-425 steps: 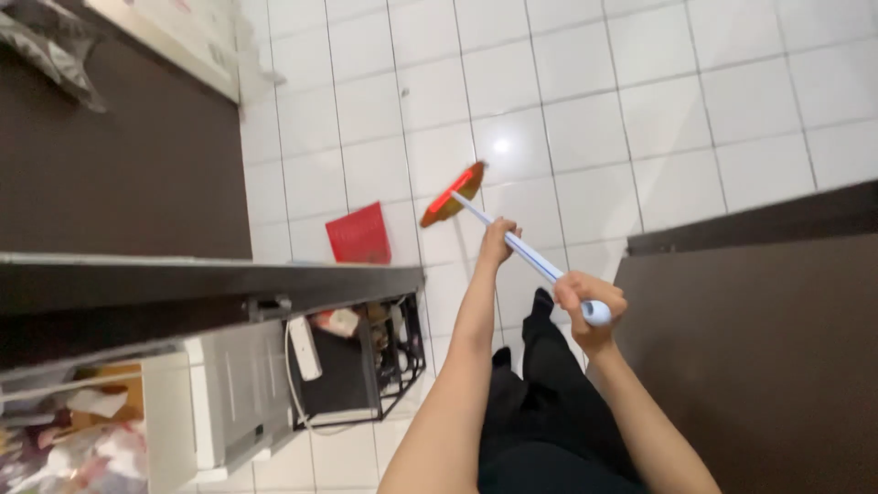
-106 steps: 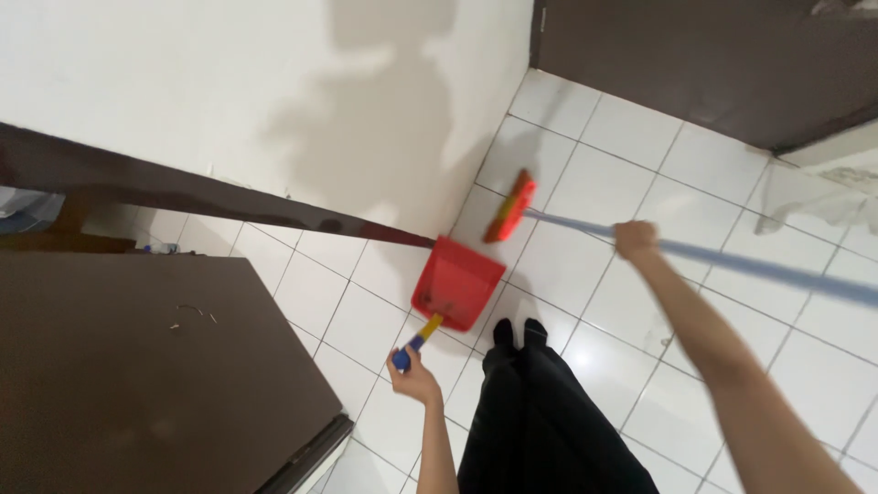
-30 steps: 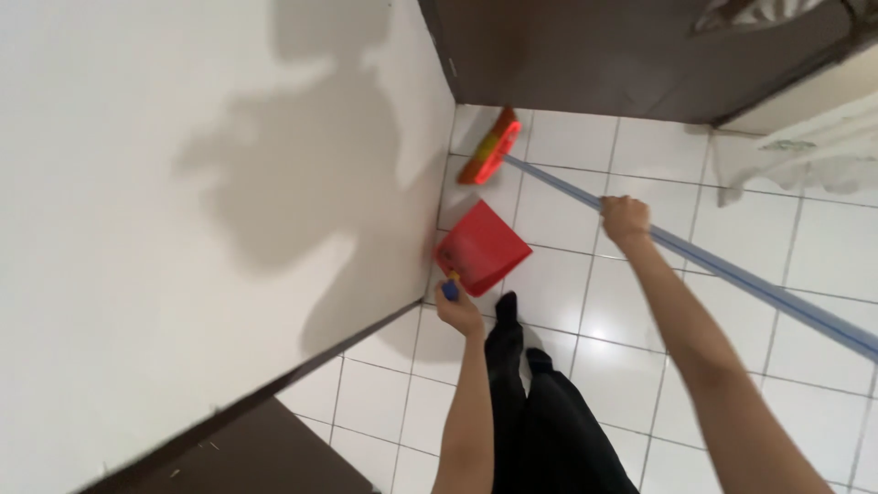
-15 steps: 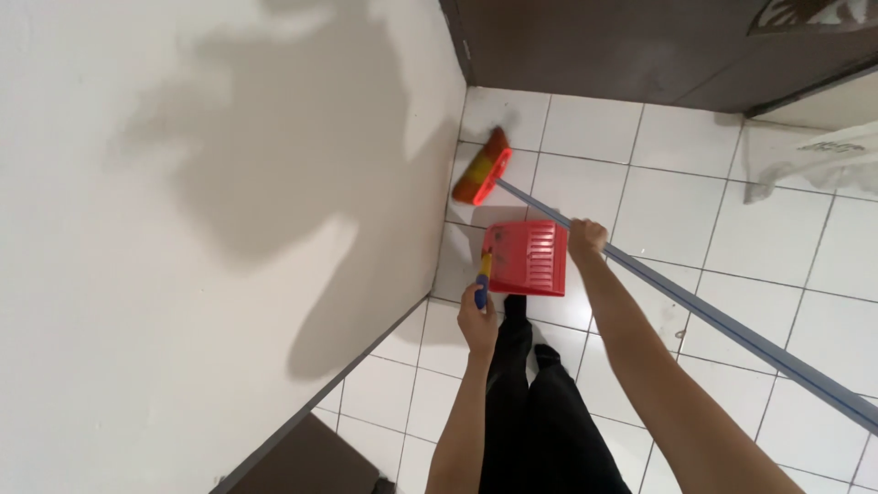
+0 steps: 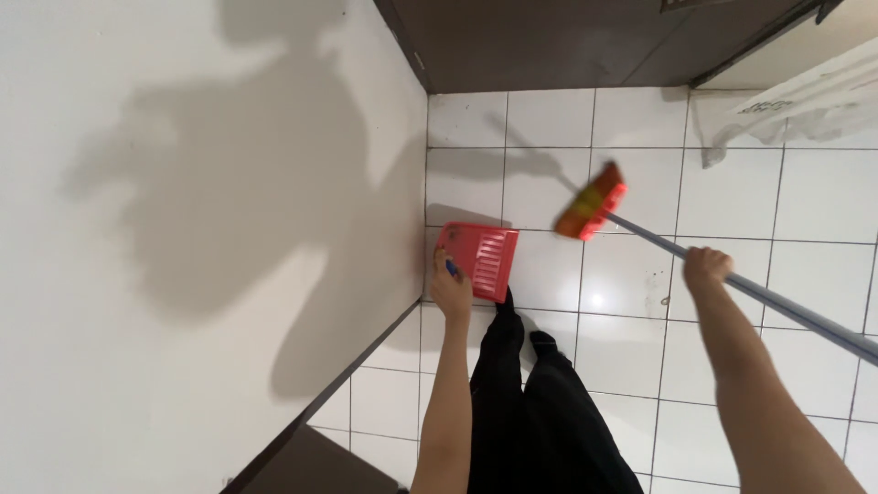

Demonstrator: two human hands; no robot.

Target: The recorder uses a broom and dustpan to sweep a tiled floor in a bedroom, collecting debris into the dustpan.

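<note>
The left hand (image 5: 450, 291) has its fingers curled round the blue handle of a red dustpan (image 5: 479, 261), most of that handle hidden under the grip. The dustpan lies low over the white tiled floor (image 5: 631, 366), just beside the foot of the white wall (image 5: 183, 229) and right in front of the person's dark-socked feet; whether its lip touches the tiles cannot be told. Its ribbed tray faces up and looks bare, with no heap of dirt showing in it. The right hand (image 5: 706, 267) has its fingers wrapped about the pale grey pole of a broom (image 5: 593, 203), partway along it, and the pole runs on past the hand to the right edge of the view. The broom's red and orange head sits apart from the dustpan, to its right, seemingly raised a little, with its shadow falling on the tiles beyond. Judging by this, the sweeping into the pan is not finished: the brush and the pan are not together and nothing is gathered in the tray. No visible debris shows on the tiles nearby, though small dust would be too fine to see. A dark brown door (image 5: 549, 41) closes off the far end of the floor, and a pale cloth (image 5: 786, 105) hangs at the upper right.
</note>
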